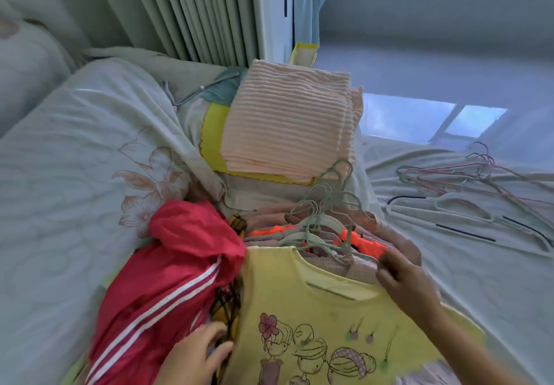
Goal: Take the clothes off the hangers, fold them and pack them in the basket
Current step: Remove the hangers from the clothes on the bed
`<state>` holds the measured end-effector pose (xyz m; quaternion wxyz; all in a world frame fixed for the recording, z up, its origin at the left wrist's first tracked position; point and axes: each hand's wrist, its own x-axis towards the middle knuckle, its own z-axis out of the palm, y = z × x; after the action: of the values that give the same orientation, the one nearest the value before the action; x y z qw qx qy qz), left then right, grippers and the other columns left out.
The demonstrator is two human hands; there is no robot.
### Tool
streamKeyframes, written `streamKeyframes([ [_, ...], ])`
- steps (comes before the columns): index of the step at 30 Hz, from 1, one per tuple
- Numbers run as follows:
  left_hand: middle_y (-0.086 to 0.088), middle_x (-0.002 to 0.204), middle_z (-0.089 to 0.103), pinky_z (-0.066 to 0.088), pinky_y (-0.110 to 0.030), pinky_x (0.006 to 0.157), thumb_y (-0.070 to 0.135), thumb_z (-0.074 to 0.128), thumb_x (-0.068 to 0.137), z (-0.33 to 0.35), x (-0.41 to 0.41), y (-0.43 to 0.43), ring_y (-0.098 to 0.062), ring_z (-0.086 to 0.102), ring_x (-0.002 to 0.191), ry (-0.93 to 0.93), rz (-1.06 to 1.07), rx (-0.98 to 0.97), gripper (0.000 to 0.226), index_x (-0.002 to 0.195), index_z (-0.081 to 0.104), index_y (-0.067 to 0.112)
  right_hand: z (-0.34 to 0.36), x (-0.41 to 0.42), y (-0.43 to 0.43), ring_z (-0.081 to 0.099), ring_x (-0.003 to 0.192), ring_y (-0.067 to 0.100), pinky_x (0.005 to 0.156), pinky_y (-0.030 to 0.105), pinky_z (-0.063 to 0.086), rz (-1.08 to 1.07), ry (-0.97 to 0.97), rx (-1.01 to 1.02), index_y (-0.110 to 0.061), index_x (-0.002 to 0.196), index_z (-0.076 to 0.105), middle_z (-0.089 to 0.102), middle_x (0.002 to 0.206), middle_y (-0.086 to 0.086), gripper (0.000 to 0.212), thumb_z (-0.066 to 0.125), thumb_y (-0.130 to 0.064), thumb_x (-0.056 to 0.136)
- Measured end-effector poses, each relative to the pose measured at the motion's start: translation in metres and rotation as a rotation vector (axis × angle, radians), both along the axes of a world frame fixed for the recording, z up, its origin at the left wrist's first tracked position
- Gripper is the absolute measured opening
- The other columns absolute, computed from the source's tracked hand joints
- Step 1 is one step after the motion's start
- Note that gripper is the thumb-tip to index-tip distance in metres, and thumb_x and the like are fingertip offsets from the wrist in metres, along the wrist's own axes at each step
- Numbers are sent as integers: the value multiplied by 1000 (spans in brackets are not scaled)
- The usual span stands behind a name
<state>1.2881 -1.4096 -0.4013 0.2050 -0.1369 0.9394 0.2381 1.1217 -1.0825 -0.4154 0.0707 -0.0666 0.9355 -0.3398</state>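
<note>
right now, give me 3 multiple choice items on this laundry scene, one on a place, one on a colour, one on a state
1. Where do the empty hangers lie?
A. on the bed sheet at right
B. on the red jacket
C. on the floor

2. What colour is the cartoon-girls shirt?
A. blue
B. yellow
C. white

3. What is the right hand doing?
A. hanging idle
B. pressing the pillow
C. gripping at the shirt's shoulder

Key: 1 A, they rest on the sheet; 2 B, the fabric is yellow; 3 C, its fingers curl at the shoulder.

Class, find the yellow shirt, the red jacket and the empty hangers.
yellow shirt [323,309], head view, chest above the print.
red jacket [168,270], head view, its middle.
empty hangers [467,204], head view, white hanger's arm.
</note>
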Motion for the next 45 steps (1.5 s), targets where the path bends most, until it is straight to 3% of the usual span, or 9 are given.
streamKeyframes([
  [4, 12, 132, 43, 27, -33, 106, 88, 17, 70, 30, -46, 64, -10, 40, 125, 384, 62, 63, 92, 130, 44, 24, 54, 39, 50, 36, 47, 3, 49, 19, 29, -58, -30, -304, -23, 68, 52, 44, 52, -11, 35, 59, 10, 77],
  [8, -3, 121, 48, 26, -38, 101, 82, 33, 75, 84, -67, 105, -21, 43, 113, 658, -6, -25, 83, 126, 39, 16, 118, 71, 84, 33, 49, 0, 50, 15, 28, -52, 17, -494, -26, 62, 54, 41, 52, -14, 27, 50, 0, 68],
  [12, 0, 96, 45, 29, -36, 82, 74, 33, 80, 131, -66, 138, -16, 40, 92, 938, -196, -121, 45, 93, 49, 34, 153, 94, 127, 34, 47, 6, 47, 18, 29, -42, -10, -534, -22, 57, 54, 40, 51, -5, 57, 45, 32, 71],
  [17, 21, 62, 51, 28, -14, 57, 80, 42, 71, 163, -56, 170, 5, 45, 59, 748, -296, 255, 59, 69, 61, 24, 184, 121, 157, 42, 56, 7, 54, 22, 35, 166, -76, -455, -27, 72, 57, 47, 59, -1, 34, 61, 6, 77],
  [21, 20, 65, 54, 31, -12, 53, 87, 42, 57, 178, -46, 198, 4, 50, 62, 626, -378, 295, 63, 88, 62, 36, 210, 127, 154, 38, 50, -1, 51, 11, 29, 267, -217, -489, -21, 82, 65, 48, 54, -13, 7, 67, -14, 83],
  [29, 19, 69, 62, 43, -15, 61, 66, 60, 70, 180, -29, 207, -2, 56, 66, 626, -225, 578, 21, 72, 68, 46, 198, 135, 155, 46, 53, -4, 55, 16, 33, 198, -370, -260, -37, 61, 67, 54, 53, -23, 29, 63, -27, 88],
  [33, 10, 74, 61, 42, -18, 61, 64, 55, 73, 170, -27, 201, -6, 55, 68, 661, -161, 523, 28, 80, 64, 38, 190, 136, 147, 58, 78, -6, 73, 17, 47, 176, -394, -208, -37, 63, 70, 69, 78, -20, 27, 63, -27, 87],
  [37, 11, 70, 57, 40, -20, 58, 66, 50, 78, 158, -22, 180, -5, 52, 65, 701, -148, 418, 32, 75, 59, 36, 204, 129, 143, 52, 56, -13, 58, 7, 38, 162, -431, -383, -15, 68, 65, 59, 52, -24, 25, 57, -5, 90],
  [45, 10, 66, 54, 38, -12, 55, 65, 43, 84, 150, -19, 144, -7, 53, 64, 832, -102, 332, 43, 79, 55, 24, 201, 116, 153, 38, 49, -2, 51, 11, 31, 125, -397, -392, -15, 70, 69, 49, 48, -13, 21, 59, -13, 89],
])
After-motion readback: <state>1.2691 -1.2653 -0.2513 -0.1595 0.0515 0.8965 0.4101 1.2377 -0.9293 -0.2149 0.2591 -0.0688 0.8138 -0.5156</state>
